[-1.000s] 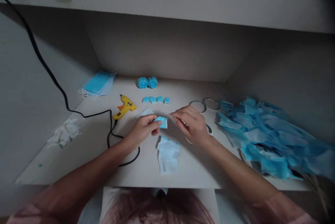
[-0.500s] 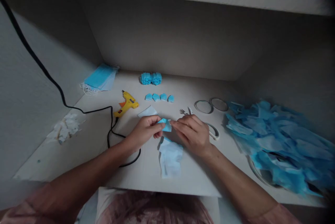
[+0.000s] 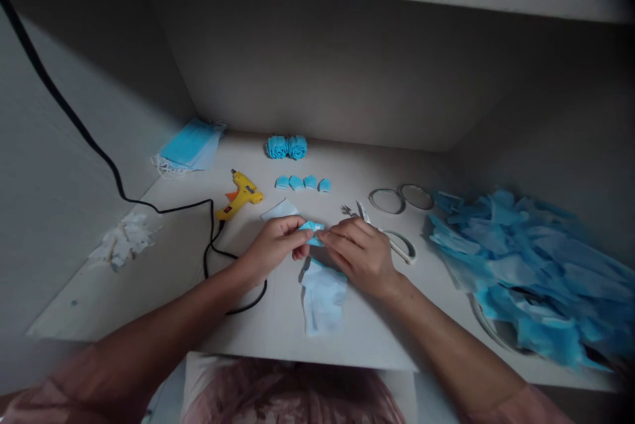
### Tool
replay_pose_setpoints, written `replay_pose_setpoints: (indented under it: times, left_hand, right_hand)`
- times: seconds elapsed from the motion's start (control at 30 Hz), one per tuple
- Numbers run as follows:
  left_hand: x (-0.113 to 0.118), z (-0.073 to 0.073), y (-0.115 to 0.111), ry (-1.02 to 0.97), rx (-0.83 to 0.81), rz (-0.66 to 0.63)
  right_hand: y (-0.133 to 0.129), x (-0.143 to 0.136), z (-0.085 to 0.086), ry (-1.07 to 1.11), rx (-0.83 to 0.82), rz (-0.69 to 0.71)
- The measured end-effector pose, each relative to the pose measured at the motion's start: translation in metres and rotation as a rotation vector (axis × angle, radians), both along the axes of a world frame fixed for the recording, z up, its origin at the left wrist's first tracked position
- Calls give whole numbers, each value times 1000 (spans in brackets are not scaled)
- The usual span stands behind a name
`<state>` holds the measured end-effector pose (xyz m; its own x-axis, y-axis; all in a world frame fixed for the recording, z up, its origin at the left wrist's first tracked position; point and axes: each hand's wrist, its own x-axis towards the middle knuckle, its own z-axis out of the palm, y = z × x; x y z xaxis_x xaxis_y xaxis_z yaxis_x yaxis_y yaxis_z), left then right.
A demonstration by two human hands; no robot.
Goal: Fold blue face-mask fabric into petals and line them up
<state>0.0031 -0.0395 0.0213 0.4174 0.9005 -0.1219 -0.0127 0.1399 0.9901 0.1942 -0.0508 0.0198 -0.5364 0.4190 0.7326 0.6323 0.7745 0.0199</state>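
Observation:
A small blue fabric piece (image 3: 310,226) is pinched between the thumb and fingers of my left hand (image 3: 282,239). My right hand (image 3: 361,252) is closed on the right edge of the same piece, its fingertips close to my left thumb. Just below lie pale blue cut pieces (image 3: 325,298) on the table. Scissors (image 3: 404,249) rest beside and partly behind my right hand. Behind my left hand is a pale flat piece (image 3: 280,210). Several small folded blue pieces (image 3: 310,182) form a row farther back.
A yellow glue gun (image 3: 243,196) with a black cord (image 3: 171,210) lies left. Blue masks (image 3: 188,145), two blue rolled flowers (image 3: 286,147), white scraps (image 3: 124,242), two rings (image 3: 387,201) and a large blue fabric heap (image 3: 530,272) surround the work area.
The right edge of the blue piece has been folded over towards my left thumb. My right fingertips have moved slightly left and down, and more of the scissors shows.

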Motion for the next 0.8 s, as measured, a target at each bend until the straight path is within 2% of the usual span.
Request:
replay_pose_setpoints:
  times: [0.13,0.27,0.43,0.6,0.8]
  left_hand:
    - [-1,-5,2,-36,-22,-2]
    - [-3,-8,6,-40,-29,14]
    - [-2,-6,5,79,2,-63]
    - [0,-10,4,143,66,-117]
    - [0,-9,3,149,77,-119]
  right_hand:
    - [-1,0,0,-17,-80,29]
    - [0,4,3,-2,-256,120]
    - [2,11,10,323,-541,91]
    - [2,7,9,413,-940,127]
    - [4,1,-4,602,-1108,201]
